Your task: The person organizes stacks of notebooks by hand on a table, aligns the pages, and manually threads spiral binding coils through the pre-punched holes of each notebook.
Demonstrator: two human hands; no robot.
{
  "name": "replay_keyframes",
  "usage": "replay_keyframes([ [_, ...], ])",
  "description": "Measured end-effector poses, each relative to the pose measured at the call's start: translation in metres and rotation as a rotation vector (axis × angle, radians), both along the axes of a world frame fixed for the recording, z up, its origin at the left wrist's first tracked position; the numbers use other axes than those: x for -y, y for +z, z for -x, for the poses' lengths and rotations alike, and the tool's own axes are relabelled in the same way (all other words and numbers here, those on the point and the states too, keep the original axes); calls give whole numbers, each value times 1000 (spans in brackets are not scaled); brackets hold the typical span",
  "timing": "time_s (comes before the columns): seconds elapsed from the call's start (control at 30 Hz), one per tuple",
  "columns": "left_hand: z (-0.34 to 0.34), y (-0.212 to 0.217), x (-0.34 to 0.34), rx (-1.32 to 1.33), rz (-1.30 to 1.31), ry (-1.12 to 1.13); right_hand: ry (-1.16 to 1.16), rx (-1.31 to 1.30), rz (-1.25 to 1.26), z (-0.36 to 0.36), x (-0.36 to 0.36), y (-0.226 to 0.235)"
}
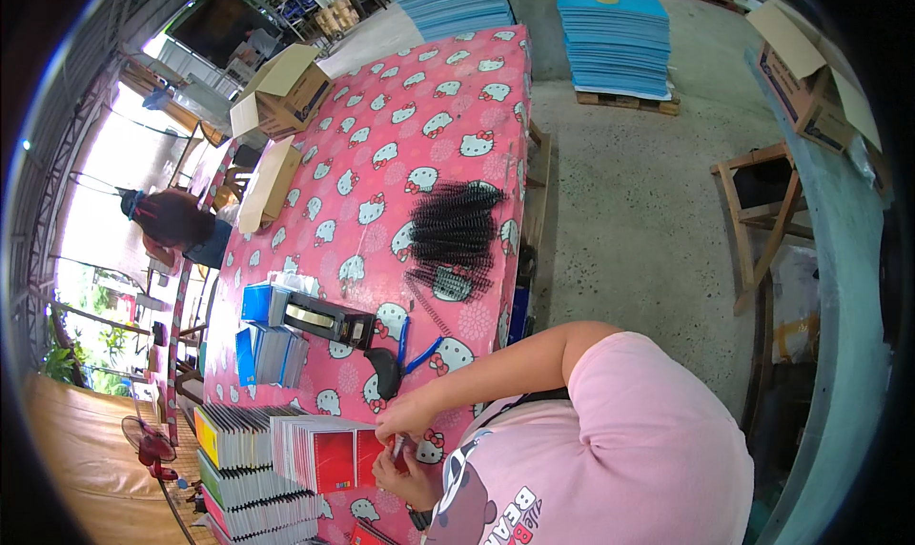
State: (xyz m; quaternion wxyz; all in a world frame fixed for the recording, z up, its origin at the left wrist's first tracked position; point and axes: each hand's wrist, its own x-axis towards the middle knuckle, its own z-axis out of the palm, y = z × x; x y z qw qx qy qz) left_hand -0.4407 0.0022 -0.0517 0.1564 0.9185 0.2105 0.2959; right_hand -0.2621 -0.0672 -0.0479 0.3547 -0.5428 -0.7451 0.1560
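Observation:
My right hand reaches across from the right and closes on the upper edge of a red-covered notebook, seen nearly edge-on. Just below it, my left hand, with a dark band at the wrist, grips the same notebook; my fingers partly hide it. Beside both hands stands a row of red-covered notebooks. Pliers with blue handles lie open above my right hand, next to a black tape dispenser. A heap of black spiral binding coils rests farther up the table.
The table has a pink patterned cover. Spiral-bound notebooks stack at lower left, near blue-covered booklets. Open cartons line the far edge, where another person sits. Blue sheets stand on a pallet.

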Motion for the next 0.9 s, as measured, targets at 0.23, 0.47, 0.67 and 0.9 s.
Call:
replay_keyframes([
  [0.23,4,-3,-2,-56,87,35,-32,2,297,0,4,18],
  [0.47,-1,5,5,26,90,-28,46,-92,442,-9,-4,19],
  [0.67,-1,5,3,-70,66,-9,187,-70,533,-25,-5,35],
  [0.9,-1,10,6,-83,54,-16,100,-119,547,-36,-12,34],
])
